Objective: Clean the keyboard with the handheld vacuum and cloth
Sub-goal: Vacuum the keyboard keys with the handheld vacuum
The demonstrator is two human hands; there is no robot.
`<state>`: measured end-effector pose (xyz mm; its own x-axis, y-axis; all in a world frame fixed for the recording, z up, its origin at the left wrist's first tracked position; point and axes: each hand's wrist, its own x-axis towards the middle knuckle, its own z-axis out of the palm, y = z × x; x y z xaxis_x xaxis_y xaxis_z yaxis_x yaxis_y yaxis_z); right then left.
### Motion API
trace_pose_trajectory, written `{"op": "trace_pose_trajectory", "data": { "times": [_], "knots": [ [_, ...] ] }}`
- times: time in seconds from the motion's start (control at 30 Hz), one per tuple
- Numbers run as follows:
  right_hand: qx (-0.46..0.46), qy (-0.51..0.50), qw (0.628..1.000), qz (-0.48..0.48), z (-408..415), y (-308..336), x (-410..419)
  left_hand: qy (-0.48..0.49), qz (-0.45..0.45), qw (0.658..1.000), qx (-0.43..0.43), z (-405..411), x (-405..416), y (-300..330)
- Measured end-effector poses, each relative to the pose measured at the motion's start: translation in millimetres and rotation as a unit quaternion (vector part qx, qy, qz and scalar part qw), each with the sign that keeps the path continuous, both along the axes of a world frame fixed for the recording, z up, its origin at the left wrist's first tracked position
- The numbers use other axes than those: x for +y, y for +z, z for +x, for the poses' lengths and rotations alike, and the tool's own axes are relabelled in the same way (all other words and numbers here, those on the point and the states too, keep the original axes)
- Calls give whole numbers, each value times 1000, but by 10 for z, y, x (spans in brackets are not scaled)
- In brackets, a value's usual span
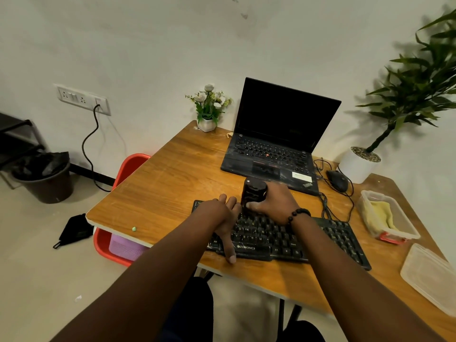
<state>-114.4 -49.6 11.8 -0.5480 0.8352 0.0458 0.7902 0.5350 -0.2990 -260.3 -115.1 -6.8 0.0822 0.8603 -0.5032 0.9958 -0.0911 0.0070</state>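
A black keyboard (296, 239) lies across the front of the wooden table (167, 183). My right hand (276, 203) grips a dark cylindrical handheld vacuum (254, 191), held upright with its lower end on the keyboard's upper middle keys. Fingers spread, my left hand (222, 218) rests flat on the left end of the keyboard, thumb reaching the front edge. A yellow cloth (381, 214) lies inside an open clear plastic box (404, 230) at the right.
Behind the keyboard stands an open black laptop (278, 144), with a wired mouse (337, 180) and cables to its right. A clear lid (429, 280) lies front right. A small flower pot (207, 124) and a white plant pot (357, 166) stand at the back.
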Motion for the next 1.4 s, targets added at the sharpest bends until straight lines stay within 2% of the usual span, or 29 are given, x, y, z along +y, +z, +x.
{"op": "trace_pose_trajectory", "data": {
  "times": [0.1, 0.2, 0.27, 0.37, 0.5, 0.6, 0.7, 0.83, 0.97, 1.1, 1.23, 1.33, 1.4],
  "knots": [
    [-17, -36, 999, 10, 94, -4, 40, -4, -3, 1000, 0, -6, 5, -13],
    [15, -43, 999, -13, 217, 12, 81, -7, -3, 1000, 5, -2, 23, -25],
    [-12, -29, 999, -15, 279, 12, 97, -7, -5, 1000, 3, -5, 36, -36],
    [-50, -70, 996, 7, 408, 28, 183, -7, -4, 1000, 3, -14, 38, -56],
    [-8, -51, 998, -46, 567, 31, 154, -6, -9, 1000, -2, -22, 46, -60],
    [-31, -66, 997, 30, 536, 44, 113, -15, -12, 1000, 4, -9, 62, -53],
    [45, -16, 999, -16, 395, 65, 36, -20, -17, 1000, -8, -81, 46, -42],
    [34, 63, 997, -35, 257, -16, -96, -11, -27, 1000, 8, -378, -67, -16],
    [-13, 17, 999, 36, 124, 19, -16, -4, -31, 999, 20, -497, -141, -19],
    [19, 65, 998, -18, -3, -18, -6, -3, -16, 1000, 14, -465, -114, -45],
    [-42, 23, 998, 51, -37, -46, 50, -2, -16, 1000, 7, -469, -129, -29],
    [28, 47, 998, -17, -43, -80, 48, -3, -8, 1000, -5, -485, -143, -40],
    [6, 52, 999, -8, -68, -106, 2, -7, -2, 1000, -17, -513, -163, -41]
  ]
}}
